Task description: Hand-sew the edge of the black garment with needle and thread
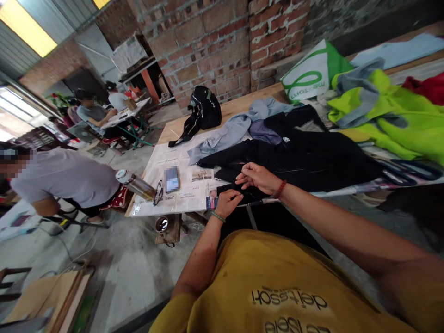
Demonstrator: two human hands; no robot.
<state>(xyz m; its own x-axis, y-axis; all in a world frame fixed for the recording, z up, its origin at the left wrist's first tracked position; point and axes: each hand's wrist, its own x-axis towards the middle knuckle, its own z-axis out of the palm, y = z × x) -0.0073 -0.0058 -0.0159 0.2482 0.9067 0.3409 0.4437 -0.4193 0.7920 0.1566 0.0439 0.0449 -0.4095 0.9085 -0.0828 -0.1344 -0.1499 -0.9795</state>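
Note:
A black garment [294,155] lies spread along the near side of the table, its left end under my hands. My left hand [229,203] is closed at the front edge, fingers pinching the narrow end of the black cloth. Just up and to the right, my right hand [259,178] hovers close over the cloth with thumb and forefinger brought together. Whatever sits in that pinch is too small to make out. A thin pale thread seems to run over the cloth below the right hand.
Newspaper [183,199] covers the table's left end, with a phone [171,179], glasses [158,193] and a flask [135,184] on it. Behind lie a black bag [206,107] and grey clothing [229,132]. Scissors [398,172] and yellow-green clothing [402,111] are rightward. A person [69,180] sits at left.

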